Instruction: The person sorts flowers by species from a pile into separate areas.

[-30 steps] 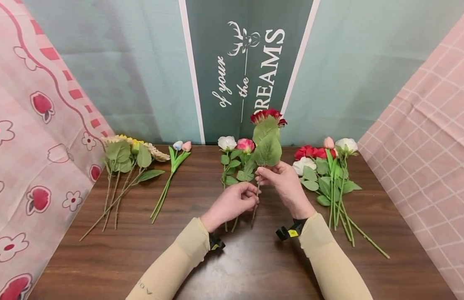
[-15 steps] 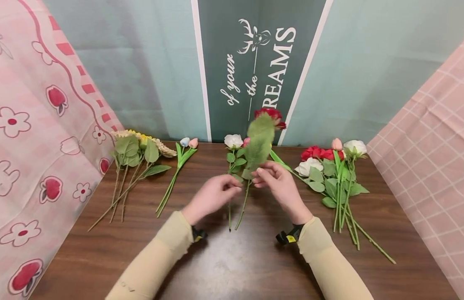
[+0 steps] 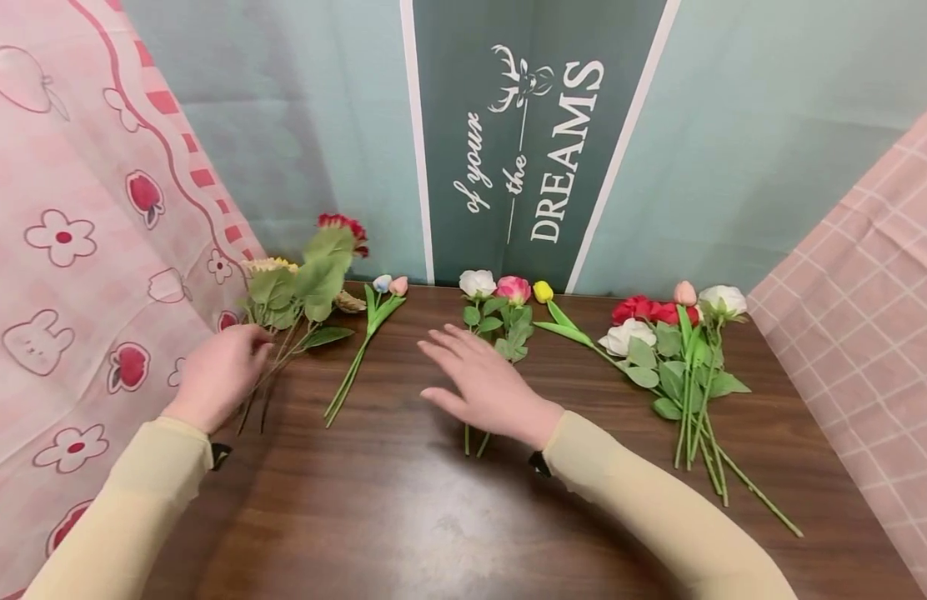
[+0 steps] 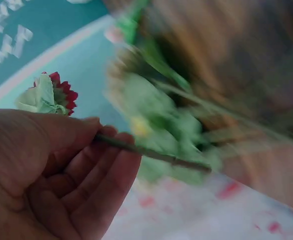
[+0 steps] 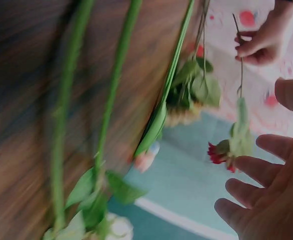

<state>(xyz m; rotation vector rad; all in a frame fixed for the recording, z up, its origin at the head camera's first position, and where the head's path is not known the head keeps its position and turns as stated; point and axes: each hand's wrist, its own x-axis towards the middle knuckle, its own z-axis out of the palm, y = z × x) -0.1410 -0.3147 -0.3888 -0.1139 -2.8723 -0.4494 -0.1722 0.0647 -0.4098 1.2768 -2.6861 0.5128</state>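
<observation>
My left hand [image 3: 222, 375] pinches the stem of a red many-petalled flower [image 3: 343, 229] with broad green leaves. That flower is raised at the left, overlapping a bunch of yellow and cream flowers [image 3: 274, 265] in the head view. In the left wrist view the stem [image 4: 156, 156] runs between thumb and fingers, its cut end sticking out. My right hand [image 3: 482, 387] holds nothing; its fingers are spread over the stems of a white rose [image 3: 478, 283] and a pink rose [image 3: 513, 289] in the middle.
A blue tulip [image 3: 383, 284] and a pink tulip [image 3: 398, 286] lie between the left bunch and the roses. Right of the roses lies a yellow tulip [image 3: 543, 291]. A pile with red flowers [image 3: 636, 309] and white roses [image 3: 722, 302] is at the right. Fabric curtains [image 3: 328, 125] surround the table [image 3: 388, 517].
The red flower has gone from above the middle roses to the far left in my left hand. My right hand has let go of it and spread its fingers. The yellow tulip is now fully visible.
</observation>
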